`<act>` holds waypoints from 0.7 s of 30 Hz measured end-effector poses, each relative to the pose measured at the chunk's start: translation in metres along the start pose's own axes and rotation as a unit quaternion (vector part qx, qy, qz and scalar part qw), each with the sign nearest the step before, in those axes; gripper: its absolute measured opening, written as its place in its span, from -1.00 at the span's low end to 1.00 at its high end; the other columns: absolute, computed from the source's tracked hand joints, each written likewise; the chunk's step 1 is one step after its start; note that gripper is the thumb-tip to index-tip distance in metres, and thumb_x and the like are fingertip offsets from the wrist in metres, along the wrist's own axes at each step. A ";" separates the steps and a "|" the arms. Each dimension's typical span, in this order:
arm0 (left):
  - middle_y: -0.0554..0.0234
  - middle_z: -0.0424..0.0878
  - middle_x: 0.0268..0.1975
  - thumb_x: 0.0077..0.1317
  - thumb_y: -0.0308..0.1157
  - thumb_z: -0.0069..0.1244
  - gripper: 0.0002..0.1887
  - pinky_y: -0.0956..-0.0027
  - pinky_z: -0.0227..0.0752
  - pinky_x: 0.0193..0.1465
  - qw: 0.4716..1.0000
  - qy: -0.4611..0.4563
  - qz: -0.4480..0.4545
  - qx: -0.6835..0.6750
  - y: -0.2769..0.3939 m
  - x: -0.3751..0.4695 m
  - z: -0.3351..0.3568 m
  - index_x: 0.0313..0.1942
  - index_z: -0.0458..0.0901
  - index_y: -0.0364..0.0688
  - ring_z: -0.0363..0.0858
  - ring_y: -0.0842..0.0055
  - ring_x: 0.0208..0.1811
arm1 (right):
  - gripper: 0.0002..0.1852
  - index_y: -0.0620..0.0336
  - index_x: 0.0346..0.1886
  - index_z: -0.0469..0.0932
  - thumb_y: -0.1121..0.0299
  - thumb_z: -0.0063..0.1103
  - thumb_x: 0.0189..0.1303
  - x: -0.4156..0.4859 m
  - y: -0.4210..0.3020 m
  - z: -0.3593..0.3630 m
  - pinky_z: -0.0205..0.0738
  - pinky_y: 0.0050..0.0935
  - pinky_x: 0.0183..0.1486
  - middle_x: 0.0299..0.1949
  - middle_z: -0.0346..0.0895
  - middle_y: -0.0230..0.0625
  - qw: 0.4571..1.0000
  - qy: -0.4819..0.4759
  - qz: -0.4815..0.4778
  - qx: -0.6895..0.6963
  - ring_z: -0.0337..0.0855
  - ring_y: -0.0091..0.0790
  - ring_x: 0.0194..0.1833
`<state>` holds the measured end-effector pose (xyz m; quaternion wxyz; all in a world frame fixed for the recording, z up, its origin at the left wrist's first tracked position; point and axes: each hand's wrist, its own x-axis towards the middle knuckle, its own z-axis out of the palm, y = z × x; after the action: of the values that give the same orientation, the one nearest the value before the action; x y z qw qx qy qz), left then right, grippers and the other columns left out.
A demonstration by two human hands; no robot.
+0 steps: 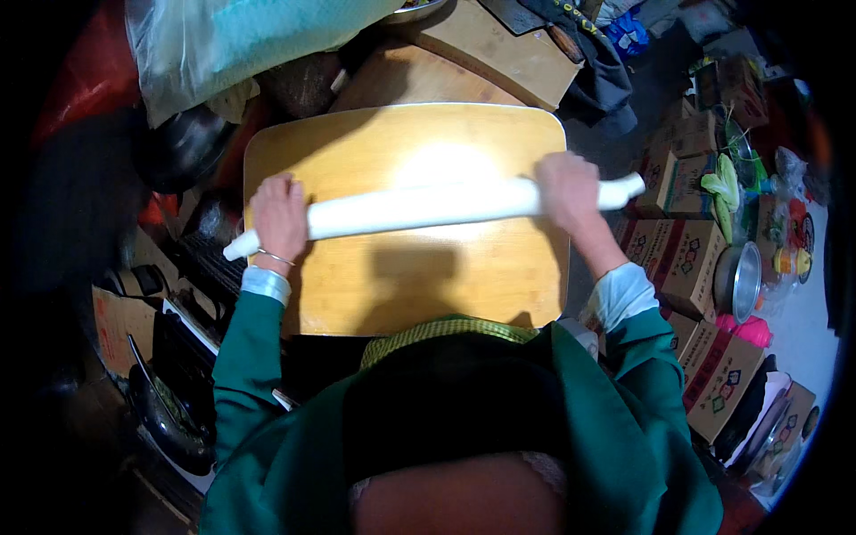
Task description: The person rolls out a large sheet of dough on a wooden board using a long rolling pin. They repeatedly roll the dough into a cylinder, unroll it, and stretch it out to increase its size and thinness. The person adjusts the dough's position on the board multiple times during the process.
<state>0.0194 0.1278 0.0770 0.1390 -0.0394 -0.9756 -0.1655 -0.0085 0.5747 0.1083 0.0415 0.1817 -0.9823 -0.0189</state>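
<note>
A long white roll [421, 206], its material unclear under the glare, stretches across a light wooden tabletop [334, 287] with rounded corners. My left hand [279, 217] is closed around the roll near its left end, with a thin bracelet at the wrist; a narrow white tip sticks out past it over the table's left edge. Near the right end, my right hand [568, 187] grips the roll, slightly blurred, and the other tip extends beyond the table's right edge. The roll slants a little upward to the right. Whether it touches the tabletop cannot be told.
Past the table's far edge lies a flat cardboard box [491, 53], with a dark cloth [602, 87] beside it. Stacked cartons [689, 261] and a metal bowl [737, 282] stand at the right. A plastic bag [261, 47] hangs over the far left; a black pan [164, 421] is lower left.
</note>
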 end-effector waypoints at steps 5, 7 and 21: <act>-0.09 0.65 -0.09 0.35 -0.17 0.05 -0.68 0.07 0.37 0.09 0.994 0.038 0.096 0.026 0.044 0.006 0.035 -0.09 0.61 -0.26 0.56 0.04 -0.03 | -0.51 0.22 -0.02 0.62 -0.06 0.04 0.38 0.027 -0.053 0.010 0.36 0.00 0.09 -0.12 0.59 -0.10 0.995 0.003 0.007 0.095 0.58 -0.03 -0.04; -0.06 0.66 -0.17 0.43 -0.19 -0.05 -0.72 0.09 0.37 0.01 0.991 -0.049 0.095 0.085 0.046 0.048 0.036 -0.21 0.63 -0.23 0.58 0.10 -0.09 | -0.59 0.12 -0.02 0.63 0.00 0.11 0.34 0.056 -0.030 0.029 0.46 -0.06 -0.04 -0.20 0.59 -0.15 1.000 0.016 -0.018 0.007 0.61 -0.07 -0.10; -0.06 0.62 -0.04 0.25 -0.12 0.16 -0.56 0.09 0.33 0.15 0.981 -0.166 0.093 0.031 0.042 -0.035 0.006 -0.02 0.59 -0.26 0.55 0.11 -0.04 | -0.54 0.12 -0.09 0.65 -0.09 0.13 0.26 -0.033 -0.046 0.001 0.33 -0.05 0.11 -0.18 0.58 -0.16 0.992 -0.043 -0.048 0.110 0.57 -0.10 -0.02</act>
<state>0.0570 0.1681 0.0749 -0.0086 -0.1521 -0.9819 -0.1127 0.0382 0.5440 0.1028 -0.0223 0.2306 -0.9695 0.0794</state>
